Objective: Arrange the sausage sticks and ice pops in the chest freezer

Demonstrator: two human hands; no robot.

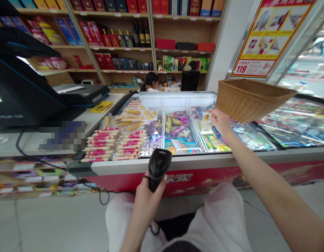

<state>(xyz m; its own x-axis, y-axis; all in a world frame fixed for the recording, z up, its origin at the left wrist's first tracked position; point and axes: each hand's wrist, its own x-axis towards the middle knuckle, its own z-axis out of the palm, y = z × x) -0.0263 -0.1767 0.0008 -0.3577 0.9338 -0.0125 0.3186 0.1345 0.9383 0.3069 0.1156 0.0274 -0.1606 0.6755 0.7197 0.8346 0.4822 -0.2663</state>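
Observation:
My left hand [148,196] is closed round a black barcode scanner [158,167], held upright in front of the chest freezer's near rim [193,162]. Its cable hangs down by my lap. My right hand [221,122] reaches over the open freezer and grips the lower edge of a woven wicker basket [249,99], which is tilted and lifted above the freezer's glass lid [295,126]. Beneath that hand lie wrapped ice creams in a white wire divider [195,133]. Packs of sausage sticks [109,145] lie at the freezer's left end.
A counter [96,119] on the left carries a black till screen [17,91], a flat black device and a yellow card. Shelves of boxes and bottles [125,38] line the back wall; a person sits behind the freezer. A red and yellow poster [269,35] hangs at the right.

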